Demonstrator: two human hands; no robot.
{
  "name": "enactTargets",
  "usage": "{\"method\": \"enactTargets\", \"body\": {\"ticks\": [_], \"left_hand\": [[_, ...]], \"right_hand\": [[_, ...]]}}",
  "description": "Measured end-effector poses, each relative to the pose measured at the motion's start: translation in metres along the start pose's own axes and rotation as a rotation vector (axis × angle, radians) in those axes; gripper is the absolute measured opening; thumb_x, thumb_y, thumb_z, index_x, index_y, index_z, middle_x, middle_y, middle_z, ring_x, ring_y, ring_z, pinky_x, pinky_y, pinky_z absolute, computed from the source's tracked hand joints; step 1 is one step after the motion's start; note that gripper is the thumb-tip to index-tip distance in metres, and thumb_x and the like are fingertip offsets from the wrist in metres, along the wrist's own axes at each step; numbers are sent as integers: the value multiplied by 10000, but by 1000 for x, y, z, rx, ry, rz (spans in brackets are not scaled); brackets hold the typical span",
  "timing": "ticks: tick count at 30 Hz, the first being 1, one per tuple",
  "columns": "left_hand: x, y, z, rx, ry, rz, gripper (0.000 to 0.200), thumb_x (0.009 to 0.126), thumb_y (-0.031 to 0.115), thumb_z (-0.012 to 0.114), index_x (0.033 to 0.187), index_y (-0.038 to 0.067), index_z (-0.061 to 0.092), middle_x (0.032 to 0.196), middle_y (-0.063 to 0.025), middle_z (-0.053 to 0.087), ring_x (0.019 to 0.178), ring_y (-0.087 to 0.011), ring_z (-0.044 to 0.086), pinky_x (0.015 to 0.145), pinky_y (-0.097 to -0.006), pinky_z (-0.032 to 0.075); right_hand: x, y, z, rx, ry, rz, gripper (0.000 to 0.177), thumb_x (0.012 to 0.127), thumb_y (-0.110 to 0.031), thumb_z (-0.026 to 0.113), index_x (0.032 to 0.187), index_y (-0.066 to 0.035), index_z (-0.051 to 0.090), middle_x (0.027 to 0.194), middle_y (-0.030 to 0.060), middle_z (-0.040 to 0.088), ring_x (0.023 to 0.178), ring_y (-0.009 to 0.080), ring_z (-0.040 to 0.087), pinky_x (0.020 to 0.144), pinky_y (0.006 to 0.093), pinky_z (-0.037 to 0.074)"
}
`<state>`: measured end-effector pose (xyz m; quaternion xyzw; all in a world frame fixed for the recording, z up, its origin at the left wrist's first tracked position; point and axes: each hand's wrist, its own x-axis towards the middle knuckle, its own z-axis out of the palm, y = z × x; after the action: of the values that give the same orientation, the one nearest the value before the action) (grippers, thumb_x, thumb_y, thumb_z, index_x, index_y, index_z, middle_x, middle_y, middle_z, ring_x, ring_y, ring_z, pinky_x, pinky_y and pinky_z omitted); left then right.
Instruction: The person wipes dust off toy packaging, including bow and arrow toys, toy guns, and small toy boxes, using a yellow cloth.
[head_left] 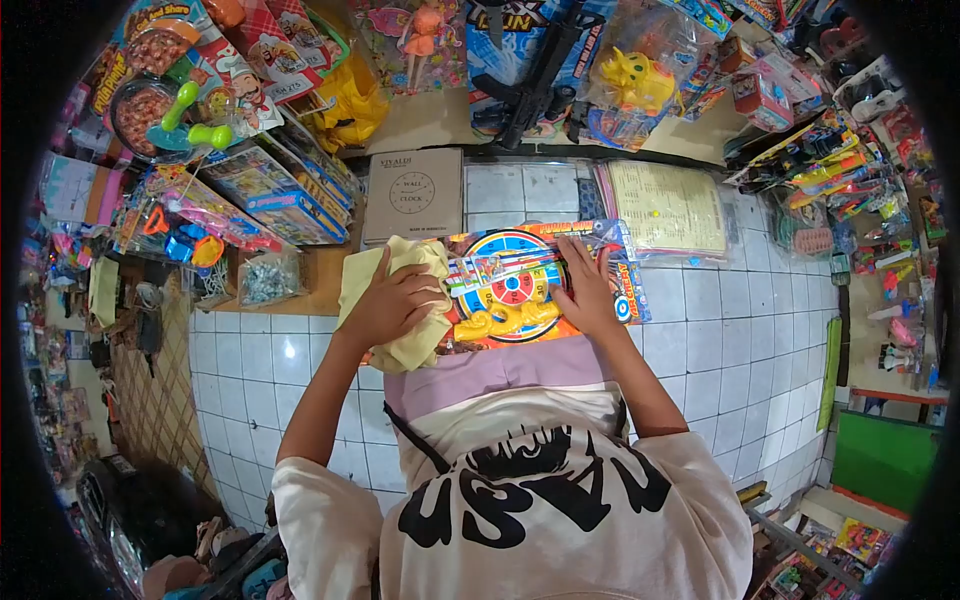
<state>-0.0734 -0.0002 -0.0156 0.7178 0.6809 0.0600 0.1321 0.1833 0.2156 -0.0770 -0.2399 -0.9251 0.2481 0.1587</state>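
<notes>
A: Method?
B: Toy pkg. (513, 284) best steadied by R. hand (588, 288), laid flat on it, fingers extended, thumb apart, nothing gripped; cloth (420, 342) to be drawn lightly under L. hand (398, 302), fingers loosely spread.
A: Loc.?
B: Over lap (490, 375); contact unseen.
A: Obscured?
B: Cloth underside; L. grip can't be told.

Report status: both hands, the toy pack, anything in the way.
Left hand on yellow cloth. Right hand spread on archery toy pack, right side. Pack face up. In the way: cloth overlapping its left side.
</notes>
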Motion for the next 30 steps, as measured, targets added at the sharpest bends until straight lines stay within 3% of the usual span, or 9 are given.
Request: {"method": "enactTargets", "body": {"ticks": [9,14,20,24,27,28,30], "left_hand": [[24,13,20,128,160,135,344,851,277,546,1190,223,571,1319,59,474,1319,-181,318,1100,-589,12],[36,15,23,80,190,156,336,837,293,566,1161,205,592,1308,53,488,1309,-182,334,1105,-577,34],[12,6,10,-35,110,103,274,823,232,558,1076,166,639,1177,1,557,1250,-190,397,1114,-529,106],[0,-9,-7,-41,-71,-53,237,850,188,469,978,94,645,1153,-64,566,1150,-214,476,1099,-489,156],[20,12,-2,-455,231,-34,245,885,195,442,985,94,641,1188,-70,557,1129,-226,495,1106,-486,125],[31,20,-2,-408,160,-27,297,932,247,402,1112,130,608,1263,-47,524,1177,-222,476,1113,-489,87],[56,39,5,-278,122,77,327,934,270,415,1197,133,553,1276,-40,519,1231,-214,431,1121,-477,75]], "right_hand": [[0,-2,1,-96,-16,-10,666,785,-263,543,1371,-47,313,1414,109,355,1346,289,260,1076,591,29],[-3,-1,1,-75,16,32,665,782,-267,539,1366,-39,317,1411,112,358,1345,285,263,1076,590,30],[-3,1,2,-25,19,38,662,791,-288,552,1359,-36,321,1395,123,375,1339,279,273,1077,586,38],[-1,-3,2,-72,1,-2,622,845,-315,527,1367,-43,326,1401,126,370,1342,282,267,1076,585,36],[1,-6,1,-82,-33,-22,533,912,-306,426,1366,-41,336,1410,127,360,1347,286,256,1077,579,22],[1,-3,3,-63,-38,-22,519,924,-305,400,1365,-40,337,1410,128,359,1348,286,254,1077,577,18],[1,-2,1,-28,-45,-27,487,956,-293,304,1369,-36,326,1413,133,353,1351,291,245,1077,573,-2]]}}
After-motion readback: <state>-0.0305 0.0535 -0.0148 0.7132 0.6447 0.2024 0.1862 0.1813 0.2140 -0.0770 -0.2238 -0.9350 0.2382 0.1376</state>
